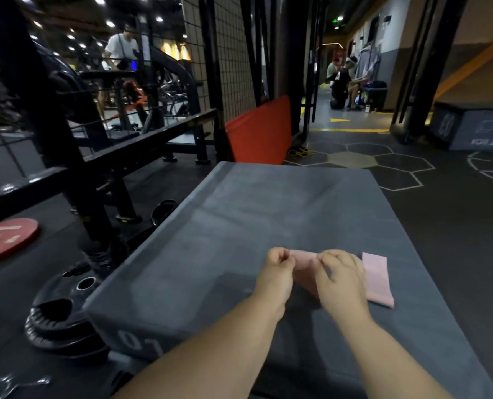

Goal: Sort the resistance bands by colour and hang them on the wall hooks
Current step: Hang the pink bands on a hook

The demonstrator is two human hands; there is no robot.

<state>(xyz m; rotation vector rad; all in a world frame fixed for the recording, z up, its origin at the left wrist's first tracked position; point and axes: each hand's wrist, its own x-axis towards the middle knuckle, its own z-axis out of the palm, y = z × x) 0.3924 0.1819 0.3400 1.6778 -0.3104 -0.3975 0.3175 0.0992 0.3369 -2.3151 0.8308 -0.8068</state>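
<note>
Both of my hands hold one pink resistance band (pixel 304 262) just above a grey padded box (pixel 225 226). My left hand (pixel 277 272) pinches its left end with curled fingers. My right hand (pixel 341 279) pinches its right end and hides part of the band. A second pink resistance band (pixel 377 279) lies flat on the box, just right of my right hand. No wall hooks are in view.
Black weight plates (pixel 64 315) are stacked on the floor left of the box, and a red plate (pixel 3 239) lies farther left. A black rack frame (pixel 101 168) and an orange pad (pixel 259 131) stand beyond. People sit far back in the corridor (pixel 343 84).
</note>
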